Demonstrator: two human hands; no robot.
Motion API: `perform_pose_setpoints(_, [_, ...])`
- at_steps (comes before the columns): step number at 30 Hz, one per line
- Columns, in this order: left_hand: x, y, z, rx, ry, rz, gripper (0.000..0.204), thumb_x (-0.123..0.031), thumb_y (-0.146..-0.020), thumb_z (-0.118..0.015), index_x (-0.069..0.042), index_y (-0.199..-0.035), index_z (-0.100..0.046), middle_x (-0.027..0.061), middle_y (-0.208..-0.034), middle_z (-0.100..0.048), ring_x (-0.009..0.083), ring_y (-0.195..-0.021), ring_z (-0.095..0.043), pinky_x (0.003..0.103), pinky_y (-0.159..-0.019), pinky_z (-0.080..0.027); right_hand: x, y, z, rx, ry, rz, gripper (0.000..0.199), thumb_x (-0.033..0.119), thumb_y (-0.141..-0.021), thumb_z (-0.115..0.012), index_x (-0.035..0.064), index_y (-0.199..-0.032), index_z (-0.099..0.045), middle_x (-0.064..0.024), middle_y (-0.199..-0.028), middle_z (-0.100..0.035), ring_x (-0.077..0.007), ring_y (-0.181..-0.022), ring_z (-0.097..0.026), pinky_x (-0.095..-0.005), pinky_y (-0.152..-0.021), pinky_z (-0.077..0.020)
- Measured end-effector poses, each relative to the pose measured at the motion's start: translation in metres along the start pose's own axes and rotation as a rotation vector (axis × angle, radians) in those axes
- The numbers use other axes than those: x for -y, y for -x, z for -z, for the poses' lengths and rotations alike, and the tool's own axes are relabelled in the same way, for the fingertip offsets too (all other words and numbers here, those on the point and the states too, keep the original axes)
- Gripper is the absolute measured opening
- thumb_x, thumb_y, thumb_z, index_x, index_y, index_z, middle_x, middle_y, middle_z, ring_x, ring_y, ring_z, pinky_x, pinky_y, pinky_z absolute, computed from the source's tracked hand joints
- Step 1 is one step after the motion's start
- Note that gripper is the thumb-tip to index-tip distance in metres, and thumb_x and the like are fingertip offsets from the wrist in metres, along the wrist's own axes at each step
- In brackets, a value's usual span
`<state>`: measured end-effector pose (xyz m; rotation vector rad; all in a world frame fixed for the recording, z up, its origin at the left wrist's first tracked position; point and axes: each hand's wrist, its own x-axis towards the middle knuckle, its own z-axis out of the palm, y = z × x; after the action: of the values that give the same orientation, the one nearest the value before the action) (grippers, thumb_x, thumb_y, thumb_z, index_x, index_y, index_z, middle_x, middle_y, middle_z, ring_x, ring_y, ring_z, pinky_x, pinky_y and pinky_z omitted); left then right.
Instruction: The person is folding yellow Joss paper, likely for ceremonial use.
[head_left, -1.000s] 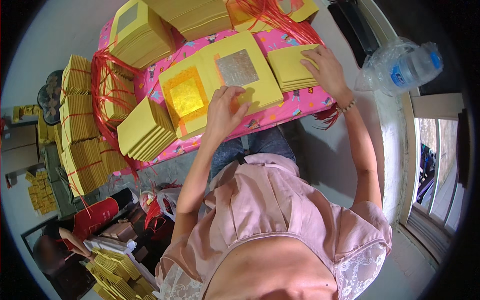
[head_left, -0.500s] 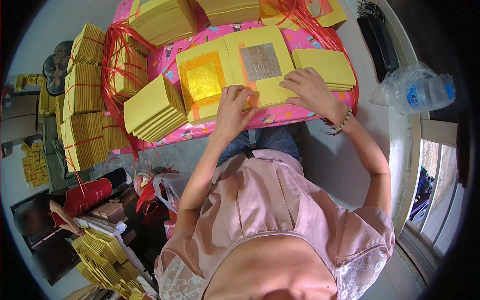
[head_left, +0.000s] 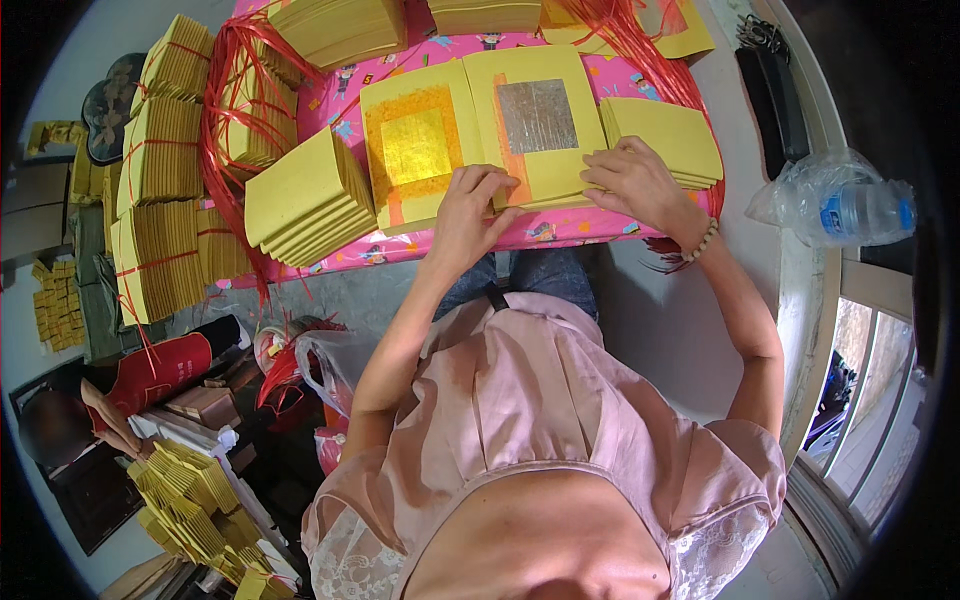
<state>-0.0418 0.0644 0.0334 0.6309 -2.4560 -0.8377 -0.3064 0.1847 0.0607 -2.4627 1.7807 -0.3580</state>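
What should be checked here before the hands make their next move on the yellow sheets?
1. Left hand on the near edge of the gold-foil sheet: ok.
2. Right hand on the near edge of the silver-foil sheet: ok.
3. Both sheets flat, foil up: ok.
4. Plain yellow stack beside the right hand, within reach: ok.
5. Red strings off the two sheets: ok.
6. Whether either hand pinches a sheet: cannot tell.

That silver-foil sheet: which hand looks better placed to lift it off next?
Probably the right hand: it rests on the silver-foil sheet's near right corner; the left hand lies between both sheets.
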Motion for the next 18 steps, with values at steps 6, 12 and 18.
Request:
perform_pose_setpoints(6, [0.002,-0.001,0.005,0.007,0.112,0.037,0.033,-0.018,-0.081,-0.076,-0.002,-0.108,-0.066,0.0127,-0.107,-0.063,0.0333,-0.102,-0.057,0.041,-0.09,-0.048,0.003,-0.005,0.01,0.02,-0.064,-0.06,0.019,0.024,-0.092,-0.065,0.0067,-0.095,-0.072,-0.0099,-0.11,-0.072,-0.023,-0.098,-0.065,-0.0377,-0.093,-0.0439])
perform_pose_setpoints(12, [0.009,-0.001,0.004,-0.041,0.209,0.052,0.025,-0.019,-0.085,-0.074,0.0,-0.101,-0.07,0.0169,-0.108,-0.069,0.0343,-0.104,-0.062,0.04,-0.09,-0.05,0.003,-0.007,0.016,0.079,-0.066,-0.097,0.019,0.023,-0.094,-0.062,0.006,-0.096,-0.072,-0.0099,-0.111,-0.072,-0.0245,-0.098,-0.065,-0.0383,-0.093,-0.0435])
perform_pose_setpoints(18, [0.009,0.0,0.002,-0.076,0.204,0.103,0.018,-0.017,-0.086,-0.074,-0.003,-0.097,-0.075,0.018,-0.108,-0.071,0.0312,-0.103,-0.068,0.037,-0.089,-0.052,0.001,-0.01,0.018,0.102,-0.074,-0.102,0.02,0.022,-0.094,-0.061,0.0057,-0.096,-0.071,-0.01,-0.108,-0.071,-0.025,-0.096,-0.065,-0.0385,-0.091,-0.0433])
